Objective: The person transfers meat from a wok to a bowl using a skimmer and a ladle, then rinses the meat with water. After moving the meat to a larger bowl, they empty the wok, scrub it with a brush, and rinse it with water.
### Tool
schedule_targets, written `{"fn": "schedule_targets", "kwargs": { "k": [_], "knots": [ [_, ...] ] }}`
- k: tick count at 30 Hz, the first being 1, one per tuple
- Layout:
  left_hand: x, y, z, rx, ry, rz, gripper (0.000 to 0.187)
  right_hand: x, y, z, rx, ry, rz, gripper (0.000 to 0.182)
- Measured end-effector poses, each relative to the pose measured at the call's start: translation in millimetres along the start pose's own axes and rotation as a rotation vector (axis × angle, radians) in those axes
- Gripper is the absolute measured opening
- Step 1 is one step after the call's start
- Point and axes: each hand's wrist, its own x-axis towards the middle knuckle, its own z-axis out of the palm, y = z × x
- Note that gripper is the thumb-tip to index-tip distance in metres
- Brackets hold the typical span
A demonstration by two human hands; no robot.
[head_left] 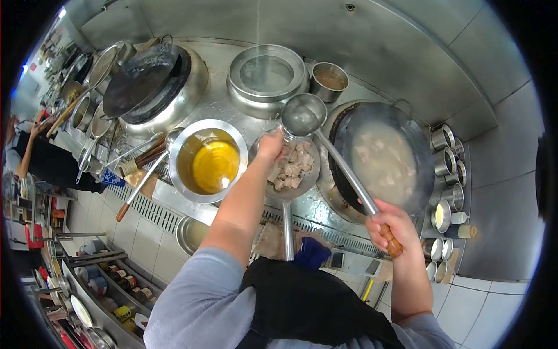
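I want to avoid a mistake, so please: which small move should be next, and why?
Probably bring the ladle over the wok to collect more meat. Pale pieces lie in its cloudy liquid, others sit in the long-handled scoop, and the right hand already grips the ladle.

The single view looks out from the person's head, forward and steeply down past the black apron (314, 302) onto the steel desk (214, 102). The left grip (271, 145) sits near mid-view, the right grip (392, 227) nearer and to the right. Its wide, round-edged field reaches the metal wall (325, 26) at the far side and shelving (110, 276) at near left.
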Motion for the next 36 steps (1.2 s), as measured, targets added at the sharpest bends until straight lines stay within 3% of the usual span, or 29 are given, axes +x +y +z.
{"fn": "schedule_targets", "kwargs": {
  "k": [2, 4, 6, 9, 13, 15, 16, 18, 21, 22, 25, 28, 30, 31, 32, 34, 36],
  "knots": [
    [4, -11, 11, 0.088, -0.022, 0.115, 0.025, -16, 1, -6, -0.037, 0.042, 0.006, 0.050],
    [1, -23, 24, 0.176, -0.046, 0.231, 0.030, -25, 1, -12, -0.318, 0.084, 0.020, 0.051],
    [-15, -43, 36, 1.132, 0.199, 0.971, 0.041, -31, 5, -16, -0.409, 0.129, -0.008, 0.051],
    [-42, -71, 50, 1.238, 0.166, 1.068, 0.046, -29, 6, -14, -0.542, 0.173, -0.052, 0.050],
    [-38, -72, 33, 1.487, 0.059, 0.898, 0.046, -5, -5, 0, -0.705, 0.194, -0.169, 0.048],
    [-40, -67, 10, 0.937, -0.048, 0.614, 0.045, 17, -14, 8, -0.705, 0.173, -0.191, 0.047],
    [-47, -64, 2, 0.943, -0.050, 0.610, 0.045, 31, -19, 12, -0.708, 0.151, -0.224, 0.046],
    [-62, -64, -12, 0.752, 0.138, 0.644, 0.045, 71, -26, 18, -0.701, 0.172, -0.290, 0.041],
    [-64, -88, -29, 0.933, 0.312, 0.732, 0.060, 140, -42, 35, -0.825, 0.167, -0.381, 0.027],
    [-73, -91, -29, 0.936, 0.318, 0.730, 0.060, 165, -45, 39, -0.874, 0.173, -0.401, 0.023],
    [-106, -90, -25, 1.157, 0.233, 0.683, 0.089, 229, -46, 51, -1.010, 0.240, -0.465, 0.019],
    [-101, -82, -26, 1.102, 0.144, 0.536, 0.087, 265, -44, 62, -1.084, 0.259, -0.371, 0.012],
    [-88, -82, -25, 1.128, 0.161, 0.559, 0.083, 273, -45, 67, -0.298, 0.064, -0.126, 0.004],
    [-86, -76, -24, 1.055, 0.132, 0.473, 0.081, 273, -48, 67, 0.032, -0.036, -0.010, 0.006],
    [-83, -71, -24, 0.983, 0.102, 0.390, 0.079, 272, -48, 67, 0.027, -0.038, -0.010, 0.006],
    [-73, -71, -24, 0.810, 0.153, 0.429, 0.077, 251, -43, 66, 0.271, -0.231, 0.018, 0.013],
    [-63, -71, -22, 0.638, 0.195, 0.461, 0.075, 229, -39, 60, 0.329, -0.239, 0.011, 0.020]
  ]
}}
